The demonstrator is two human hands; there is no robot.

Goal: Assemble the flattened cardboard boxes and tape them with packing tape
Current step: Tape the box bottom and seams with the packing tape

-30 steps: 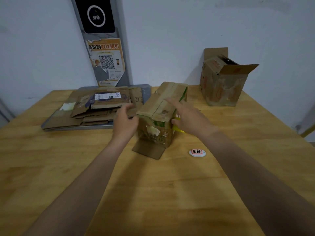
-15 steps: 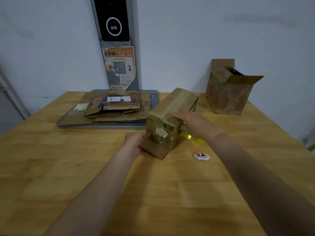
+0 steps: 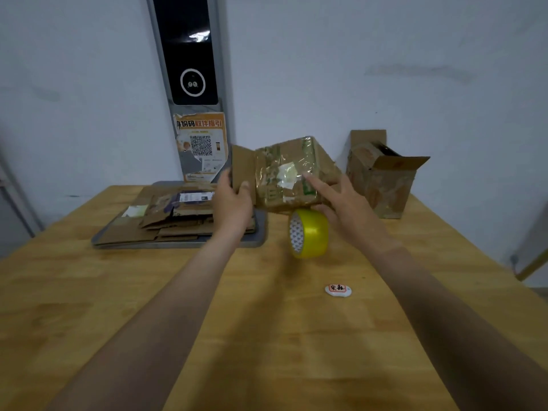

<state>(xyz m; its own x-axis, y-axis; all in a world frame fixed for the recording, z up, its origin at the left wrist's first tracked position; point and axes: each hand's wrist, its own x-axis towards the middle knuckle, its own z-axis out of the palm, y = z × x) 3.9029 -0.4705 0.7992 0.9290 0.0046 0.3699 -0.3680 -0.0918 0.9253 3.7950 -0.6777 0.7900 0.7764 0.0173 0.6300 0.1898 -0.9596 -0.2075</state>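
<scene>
I hold a small worn cardboard box [image 3: 284,173] up above the wooden table [image 3: 267,336], its taped face turned toward me. My left hand [image 3: 232,200] grips an open brown flap on the box's left side, thumb on the front. My right hand [image 3: 344,203] holds the box's right side, with its index finger lying straight across the taped face. A yellow packing tape roll [image 3: 310,232] sits on edge directly under the box and my right hand; whether it hangs or stands on the table I cannot tell.
Several flattened boxes [image 3: 175,215] lie on a grey tray [image 3: 258,241] at the back left. An assembled box with open top flaps [image 3: 382,182] stands at the back right against the wall. A small white tag [image 3: 338,290] lies on the table.
The box has been lifted off the table and turned so its taped face points at me. My left hand moved up to the side flap. The tape roll now shows below the box.
</scene>
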